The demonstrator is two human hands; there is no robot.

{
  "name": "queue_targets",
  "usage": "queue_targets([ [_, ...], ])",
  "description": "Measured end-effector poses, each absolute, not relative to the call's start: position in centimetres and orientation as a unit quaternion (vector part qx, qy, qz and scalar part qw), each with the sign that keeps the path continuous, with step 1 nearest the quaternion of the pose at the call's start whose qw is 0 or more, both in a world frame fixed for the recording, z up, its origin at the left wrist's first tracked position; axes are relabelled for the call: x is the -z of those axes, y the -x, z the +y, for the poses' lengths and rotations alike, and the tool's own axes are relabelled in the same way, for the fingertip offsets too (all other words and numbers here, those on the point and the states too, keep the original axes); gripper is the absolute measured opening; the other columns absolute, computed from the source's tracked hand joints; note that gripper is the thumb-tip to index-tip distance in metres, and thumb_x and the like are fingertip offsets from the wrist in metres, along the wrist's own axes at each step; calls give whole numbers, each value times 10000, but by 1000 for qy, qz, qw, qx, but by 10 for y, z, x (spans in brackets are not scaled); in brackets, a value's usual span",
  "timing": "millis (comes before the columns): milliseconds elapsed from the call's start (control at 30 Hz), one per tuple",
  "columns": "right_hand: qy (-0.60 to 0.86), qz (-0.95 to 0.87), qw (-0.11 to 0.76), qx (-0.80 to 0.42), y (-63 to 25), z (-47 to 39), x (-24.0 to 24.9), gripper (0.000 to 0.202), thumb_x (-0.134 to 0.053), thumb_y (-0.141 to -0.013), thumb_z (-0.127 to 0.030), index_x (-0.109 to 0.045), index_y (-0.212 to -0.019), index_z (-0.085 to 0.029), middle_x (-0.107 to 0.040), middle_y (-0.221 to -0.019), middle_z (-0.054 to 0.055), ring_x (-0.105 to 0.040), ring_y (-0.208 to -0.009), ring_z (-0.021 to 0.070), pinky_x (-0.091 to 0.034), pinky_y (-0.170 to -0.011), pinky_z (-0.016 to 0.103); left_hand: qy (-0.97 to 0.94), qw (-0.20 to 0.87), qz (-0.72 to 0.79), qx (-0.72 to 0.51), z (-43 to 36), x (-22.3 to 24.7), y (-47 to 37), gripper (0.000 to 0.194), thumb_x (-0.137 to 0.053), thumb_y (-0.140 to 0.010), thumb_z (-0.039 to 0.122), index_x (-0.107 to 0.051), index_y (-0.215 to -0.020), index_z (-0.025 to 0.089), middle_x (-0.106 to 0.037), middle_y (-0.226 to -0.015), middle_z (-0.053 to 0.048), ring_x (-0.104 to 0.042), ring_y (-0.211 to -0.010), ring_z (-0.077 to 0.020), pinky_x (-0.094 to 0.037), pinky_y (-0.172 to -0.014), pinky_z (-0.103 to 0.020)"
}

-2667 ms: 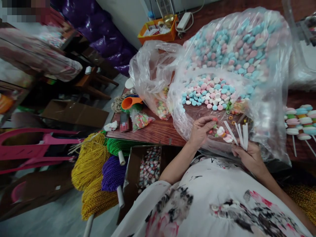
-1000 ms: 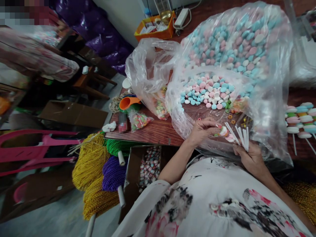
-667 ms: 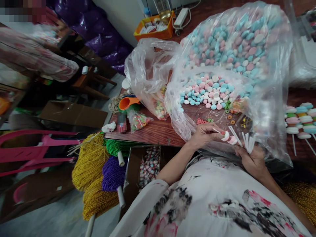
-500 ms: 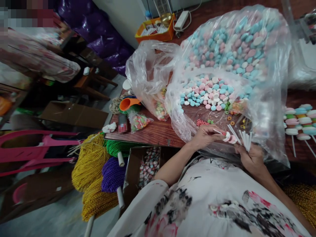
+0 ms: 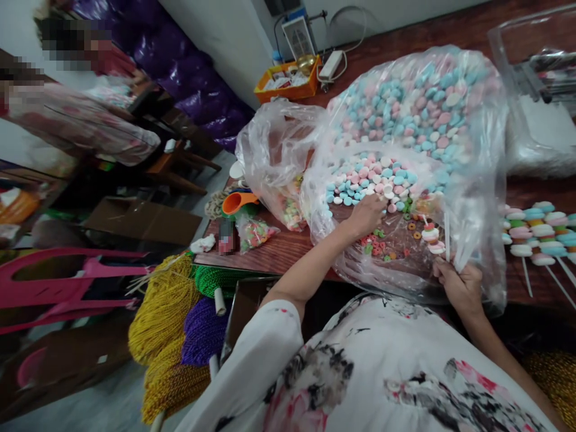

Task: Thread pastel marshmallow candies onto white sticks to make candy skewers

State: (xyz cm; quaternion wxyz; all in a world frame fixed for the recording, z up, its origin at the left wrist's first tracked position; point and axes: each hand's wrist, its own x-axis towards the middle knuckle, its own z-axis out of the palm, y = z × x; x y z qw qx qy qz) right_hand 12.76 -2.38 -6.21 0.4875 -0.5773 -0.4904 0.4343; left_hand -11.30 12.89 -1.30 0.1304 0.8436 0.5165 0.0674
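My left hand [image 5: 366,215] reaches into the loose pink, blue and white button-shaped candies [image 5: 360,175], its fingers stretched out at the pile's near edge. Whether a candy is between the fingertips is hard to see. Closed around a bunch of white sticks [image 5: 462,255] is my right hand [image 5: 461,285]. Between its thumb and fingers stands a candy skewer [image 5: 432,237], threaded with pink and white pieces and a red and a green ring. Small red and green candy rings [image 5: 374,245] lie on the clear plastic between my hands.
A large clear bag [image 5: 423,114] of candies fills the table's middle. Finished candy skewers [image 5: 540,231] lie at the right. At the left are an orange scoop [image 5: 238,203], a small bag of candy rings [image 5: 257,233] and yellow cord bundles [image 5: 166,306]. Co-workers sit at the upper left.
My left hand has left the skewer and moved up and left to the candy pile. My right hand now holds the skewer upright beside the sticks. The view has shifted slightly.
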Motion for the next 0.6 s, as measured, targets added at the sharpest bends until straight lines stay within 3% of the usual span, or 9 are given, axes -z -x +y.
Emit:
queue_targets([
  [200, 566, -499, 486, -441, -130, -26, 69, 321, -646, -943, -373, -597, -681, -193, -541, -637, -14, -456, -547, 105, -316, -483, 247, -805, 228, 492, -241, 136, 26, 111, 142, -654, -878, 176, -763, -968, 159, -722, -924, -72, -648, -900, -194, -496, -865, -311],
  [333, 558, -503, 493, -439, -128, -25, 66, 338, -636, -946, -361, -592, -657, -192, -522, -613, -18, -431, -525, 101, -323, -491, 253, -826, 271, 456, -192, 148, 34, 96, 131, -671, -867, 163, -800, -888, 162, -690, -845, -58, -618, -821, -177, -483, -811, -305],
  [467, 551, -500, 499, -444, -127, -25, 64, 342, -624, -944, -359, -582, -648, -193, -515, -596, -20, -426, -505, 101, -329, -486, 257, -837, 232, 461, -179, 146, 40, 95, 173, -641, -893, 181, -812, -912, 186, -624, -892, -64, -588, -871, -187, -486, -810, -313],
  [600, 554, -502, 497, -440, -128, -25, 64, 341, -631, -944, -362, -585, -653, -193, -519, -603, -19, -430, -513, 101, -325, -487, 254, -852, 159, 466, -180, 134, 39, 96, 197, -641, -891, 198, -794, -1014, 187, -631, -1029, -107, -563, -1024, -246, -481, -935, -387],
])
